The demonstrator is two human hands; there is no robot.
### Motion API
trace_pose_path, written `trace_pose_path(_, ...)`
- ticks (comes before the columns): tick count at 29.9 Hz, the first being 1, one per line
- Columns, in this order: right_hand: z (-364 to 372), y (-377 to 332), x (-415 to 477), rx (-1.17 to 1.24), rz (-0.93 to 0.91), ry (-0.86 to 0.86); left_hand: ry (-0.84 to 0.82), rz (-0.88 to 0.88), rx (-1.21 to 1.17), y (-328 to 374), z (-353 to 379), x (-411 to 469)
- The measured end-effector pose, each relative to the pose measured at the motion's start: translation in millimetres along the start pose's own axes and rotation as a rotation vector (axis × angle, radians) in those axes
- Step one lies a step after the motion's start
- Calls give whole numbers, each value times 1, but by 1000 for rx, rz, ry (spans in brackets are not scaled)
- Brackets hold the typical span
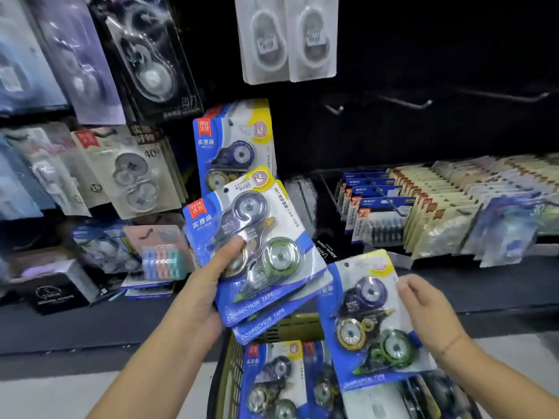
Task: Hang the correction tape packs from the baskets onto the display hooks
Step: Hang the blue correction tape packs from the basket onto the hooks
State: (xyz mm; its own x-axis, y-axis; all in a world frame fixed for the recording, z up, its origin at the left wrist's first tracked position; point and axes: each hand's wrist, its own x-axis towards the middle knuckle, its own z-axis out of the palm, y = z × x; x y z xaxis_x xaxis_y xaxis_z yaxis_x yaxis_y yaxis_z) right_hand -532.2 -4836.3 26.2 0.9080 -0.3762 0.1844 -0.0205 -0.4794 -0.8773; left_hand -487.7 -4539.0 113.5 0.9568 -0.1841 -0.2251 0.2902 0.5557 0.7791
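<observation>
My left hand grips a small stack of blue correction tape packs, thumb pressed on the top blister. My right hand holds a single blue pack by its right edge, tilted, above the basket. The dark wire basket below holds more of the same packs. One blue pack hangs on the dark display panel behind my left hand's stack. Bare metal hooks stick out of the panel to the upper right.
Other blister packs hang at left and top. A shelf tray at right holds rows of carded goods. A black box sits on the lower ledge at left. Pale floor shows beneath.
</observation>
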Motion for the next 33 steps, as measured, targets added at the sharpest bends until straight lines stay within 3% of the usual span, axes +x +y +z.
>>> trace_pose_path(6, -17, -78, 73, 1, -185, 236, -12, 165, -30, 21, 11, 17)
trace_pose_path(11, -18, -143, 126, 18, -336, 460, -10, 181, -16, 19, 24, 26)
trace_pose_path(18, -4, -147, 164, 89, -215, 477, -10, 180, -1, 17, 31, 36)
trace_pose_path(25, 5, -141, 177, 124, -210, 538, -16, 201, 19, 15, 30, 41)
trace_pose_path(33, 31, -142, 226, 20, -106, 548, -69, 258, 77, 9, 36, 49)
